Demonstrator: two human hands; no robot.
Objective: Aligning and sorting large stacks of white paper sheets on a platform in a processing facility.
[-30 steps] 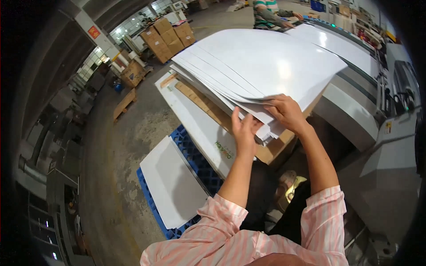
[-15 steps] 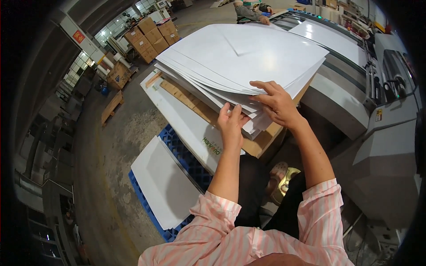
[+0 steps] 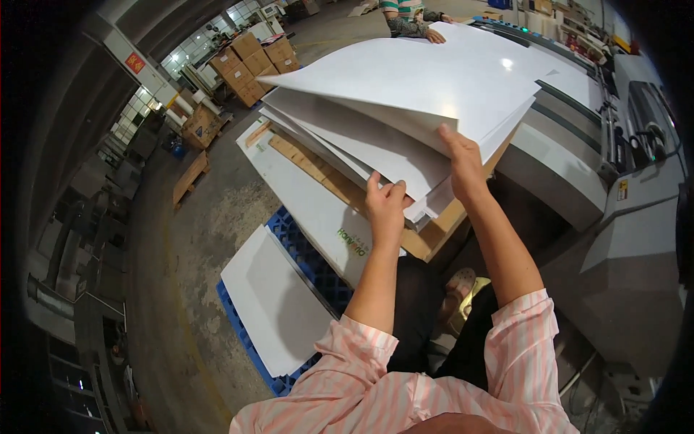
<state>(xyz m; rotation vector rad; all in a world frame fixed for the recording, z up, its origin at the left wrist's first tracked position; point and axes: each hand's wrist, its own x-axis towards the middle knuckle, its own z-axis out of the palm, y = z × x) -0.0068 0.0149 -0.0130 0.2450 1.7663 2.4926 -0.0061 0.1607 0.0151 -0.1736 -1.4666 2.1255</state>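
A large glossy white sheet (image 3: pixel 405 72) is lifted at its near edge and bows above a stack of similar white sheets (image 3: pixel 354 130). My right hand (image 3: pixel 466 166) is closed on the raised sheet's near corner, thumb on top and the other fingers mostly hidden behind it. Lower and to the left, my left hand (image 3: pixel 387 206) is closed at the near corner of the sheets underneath. Its fingertips curl over their edge; how many sheets it grips cannot be seen. The stack rests on a wooden base (image 3: pixel 311 163).
A co-worker's hand (image 3: pixel 435 35) touches the sheet's far side. A grey machine (image 3: pixel 557 148) stands close on the right. To the left, another white stack (image 3: pixel 271 304) lies on a blue pallet (image 3: pixel 238 318) beside a white board (image 3: pixel 325 210). Cardboard boxes (image 3: pixel 246 69) stand farther back.
My right hand has raised the top sheet's near corner, opening a wide gap over the stack. My left hand stays low at the edge. The co-worker's side of the sheet has also risen and shifted right.
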